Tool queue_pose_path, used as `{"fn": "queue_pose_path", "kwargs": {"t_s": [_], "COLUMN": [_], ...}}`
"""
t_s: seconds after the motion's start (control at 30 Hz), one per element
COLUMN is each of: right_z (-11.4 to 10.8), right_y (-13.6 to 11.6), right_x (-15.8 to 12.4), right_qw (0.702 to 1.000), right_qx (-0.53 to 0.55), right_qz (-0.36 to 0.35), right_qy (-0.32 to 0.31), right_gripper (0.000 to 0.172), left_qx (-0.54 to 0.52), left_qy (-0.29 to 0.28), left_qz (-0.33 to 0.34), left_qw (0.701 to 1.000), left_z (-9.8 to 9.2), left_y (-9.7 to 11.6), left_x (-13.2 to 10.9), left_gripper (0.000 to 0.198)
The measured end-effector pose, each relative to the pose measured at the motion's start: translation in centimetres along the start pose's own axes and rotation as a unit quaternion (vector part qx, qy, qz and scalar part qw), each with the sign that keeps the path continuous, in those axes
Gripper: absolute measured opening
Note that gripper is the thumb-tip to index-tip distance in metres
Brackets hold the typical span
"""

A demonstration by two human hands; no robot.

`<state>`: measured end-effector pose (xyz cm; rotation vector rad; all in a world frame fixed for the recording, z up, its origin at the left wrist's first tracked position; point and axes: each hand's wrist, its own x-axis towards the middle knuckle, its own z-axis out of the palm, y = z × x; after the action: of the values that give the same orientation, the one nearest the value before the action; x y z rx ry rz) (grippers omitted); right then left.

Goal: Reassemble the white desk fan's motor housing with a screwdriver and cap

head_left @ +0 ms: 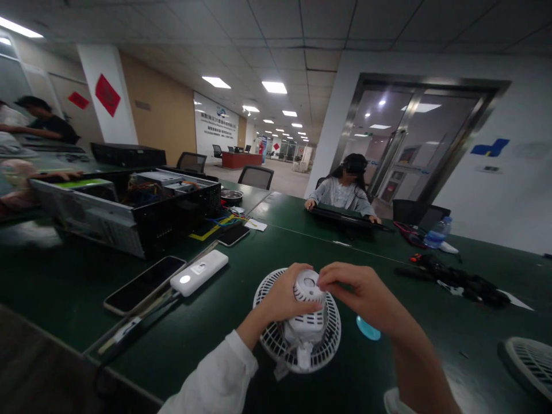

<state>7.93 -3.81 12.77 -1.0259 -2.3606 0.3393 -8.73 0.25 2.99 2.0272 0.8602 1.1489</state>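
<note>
A white electric fan rests on the green table with its slotted motor housing up and its round grille beneath. My left hand is wrapped around the housing from the left, thumb and fingers on either side. At the housing's upper right edge, the fingers of my right hand are pinched together. Whether something small sits between those fingertips is hidden. A translucent blue disc lies just below my right hand. Another white round grille is partly in view at the right edge.
Left of the fan lie a white power bank with a cable and a dark phone. An open computer case stands behind them. Across the table a person holds a dark flat panel. A water bottle stands right.
</note>
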Motion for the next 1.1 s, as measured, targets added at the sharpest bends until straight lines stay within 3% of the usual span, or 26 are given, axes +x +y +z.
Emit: {"fn": "queue_pose_path", "kwargs": {"t_s": [0.13, 0.4, 0.9, 1.1], "right_z": [1.5, 2.6, 1.3, 0.2], "right_y": [0.7, 0.9, 0.4, 1.7], "right_x": [0.6, 1.0, 0.4, 0.3], "right_qw": [0.995, 0.99, 0.991, 0.995], "right_qx": [-0.066, -0.118, -0.021, -0.02], "right_qz": [0.049, 0.032, 0.026, 0.071], "right_qy": [-0.052, -0.07, -0.127, -0.065], "right_gripper": [0.014, 0.015, 0.02, 0.021], "left_qx": [-0.005, -0.011, -0.013, -0.018], "left_qy": [-0.007, -0.005, 0.0, 0.003], "left_qz": [0.007, 0.005, 0.023, 0.021], "left_qw": [1.0, 1.0, 1.0, 1.0], "left_z": [-0.1, 0.0, 0.1, 0.1], "left_y": [-0.1, -0.1, -0.2, -0.5], "left_x": [0.1, 0.1, 0.0, 0.0], "left_gripper": [0.065, 0.063, 0.061, 0.064]}}
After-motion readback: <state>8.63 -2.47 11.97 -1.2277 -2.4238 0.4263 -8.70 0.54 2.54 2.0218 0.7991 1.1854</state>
